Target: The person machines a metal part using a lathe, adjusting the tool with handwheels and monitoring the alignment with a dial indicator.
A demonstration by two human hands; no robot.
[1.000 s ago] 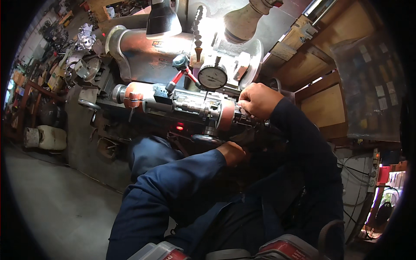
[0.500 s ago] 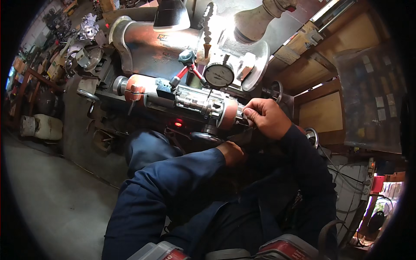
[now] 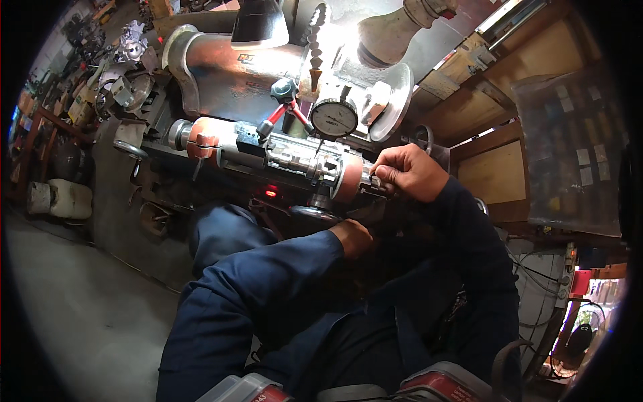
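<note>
A cylindrical metal spindle assembly (image 3: 295,159) lies across the machine, with an orange-red collar (image 3: 349,177) at its right and an orange-red clamp (image 3: 203,142) at its left. My right hand (image 3: 414,174) closes thumb and fingers on the metal shaft end (image 3: 366,179) just right of the collar. A round dial indicator (image 3: 335,118) stands over the spindle, beside a red-armed holder with a dark knob (image 3: 284,90). Below the spindle, my left hand (image 3: 355,239) is close to a metal handwheel (image 3: 315,213); its fingers are lost in shadow.
A black lamp (image 3: 260,27) hangs above the machine, near a segmented coolant hose (image 3: 316,47). Metal parts (image 3: 134,47) crowd the back left. A plastic-covered panel (image 3: 573,151) stands at the right. A small red light (image 3: 270,191) glows under the spindle.
The whole scene has shifted slightly left in view. My right hand still grips the shaft end, its wrist and fingers slightly turned. My left hand stays by the handwheel.
</note>
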